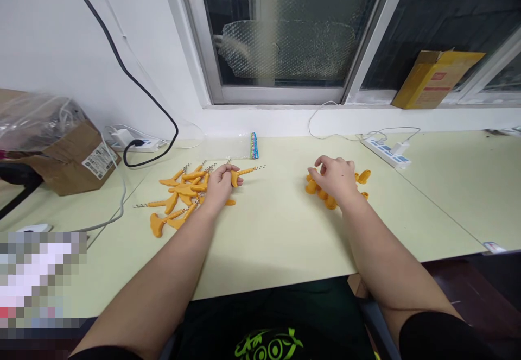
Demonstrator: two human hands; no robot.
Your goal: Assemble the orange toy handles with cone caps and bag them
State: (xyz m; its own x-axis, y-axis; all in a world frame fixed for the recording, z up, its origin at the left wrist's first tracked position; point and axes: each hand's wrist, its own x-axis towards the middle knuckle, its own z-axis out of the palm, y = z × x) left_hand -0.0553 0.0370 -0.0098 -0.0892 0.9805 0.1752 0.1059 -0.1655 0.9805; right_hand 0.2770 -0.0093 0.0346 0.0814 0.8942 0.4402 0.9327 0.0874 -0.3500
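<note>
One corkscrew up, handle gripped in your left hand, spiral aimed rightward. Loose corkscrew pile beside and left of that hand on the desk. Your right hand is over orange caps; can't tell if it's pinching one. Looks early: no capped spiral visible.

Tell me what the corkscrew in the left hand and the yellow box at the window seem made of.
Corkscrew: handle likely smooth plastic, evenly orange; spiral probably metal, thin and grey, finish too small to judge.
Box: apparently cardboard with a smooth yellow face, given its flat printed panels and raised flaps.
</note>
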